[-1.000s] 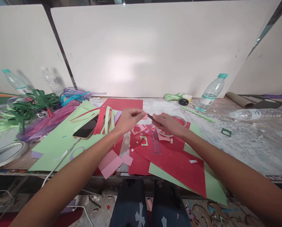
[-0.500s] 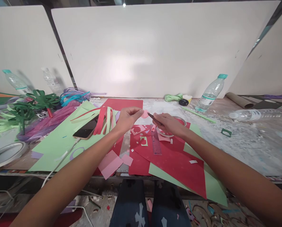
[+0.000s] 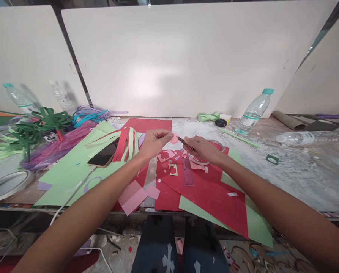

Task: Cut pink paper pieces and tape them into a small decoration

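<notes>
Between the fingertips of my left hand (image 3: 158, 140) is a small round piece of pink paper (image 3: 174, 139), pinched at its left edge. My right hand (image 3: 199, 147) is closed around slim, dark scissors (image 3: 184, 143), their handles mostly hidden by the fingers. The tips meet the right edge of the pink circle. Below both hands are red sheets (image 3: 209, 197), with a see-through purple ruler (image 3: 188, 172) and paper offcuts with round holes (image 3: 173, 169). A roll of tape (image 3: 218, 145) lies partly behind my right hand.
Left of my hands, a phone (image 3: 102, 156) with a white cable rests on green paper (image 3: 63, 178) beside red and green strips. A water bottle (image 3: 253, 113) stands at the back right; another bottle (image 3: 307, 138) lies on its side. White boards (image 3: 186, 57) close off the back.
Hardly anything differs. The pink circle and the scissors tips have shifted very slightly, while both hands stay in nearly the same place.
</notes>
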`<state>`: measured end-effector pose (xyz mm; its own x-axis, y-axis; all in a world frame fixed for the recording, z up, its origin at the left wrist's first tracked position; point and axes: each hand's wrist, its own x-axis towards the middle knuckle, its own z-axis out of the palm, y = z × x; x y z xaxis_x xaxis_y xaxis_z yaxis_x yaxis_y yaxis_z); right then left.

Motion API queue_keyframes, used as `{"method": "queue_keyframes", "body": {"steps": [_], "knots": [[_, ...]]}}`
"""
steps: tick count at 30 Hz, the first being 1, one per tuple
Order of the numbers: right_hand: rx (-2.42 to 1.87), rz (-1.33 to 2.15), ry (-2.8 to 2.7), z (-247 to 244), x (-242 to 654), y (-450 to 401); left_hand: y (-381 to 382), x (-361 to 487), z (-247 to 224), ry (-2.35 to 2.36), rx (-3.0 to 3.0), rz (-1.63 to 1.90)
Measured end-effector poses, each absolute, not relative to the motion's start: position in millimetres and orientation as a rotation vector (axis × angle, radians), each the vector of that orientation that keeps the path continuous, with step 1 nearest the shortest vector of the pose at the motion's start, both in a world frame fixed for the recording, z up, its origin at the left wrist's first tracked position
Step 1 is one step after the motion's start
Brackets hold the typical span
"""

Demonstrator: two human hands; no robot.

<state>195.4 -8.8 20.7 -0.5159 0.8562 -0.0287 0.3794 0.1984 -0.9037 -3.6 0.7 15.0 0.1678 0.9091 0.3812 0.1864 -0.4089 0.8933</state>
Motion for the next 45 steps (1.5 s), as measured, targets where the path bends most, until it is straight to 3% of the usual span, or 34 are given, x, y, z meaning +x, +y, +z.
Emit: {"method": "queue_keyframes", "body": {"steps": [45], "knots": [[-1.143,1.278,-1.963,20.7,194.4,-11.0,3.0,-7.3,13.5,0.968,1.778,1.217]]}}
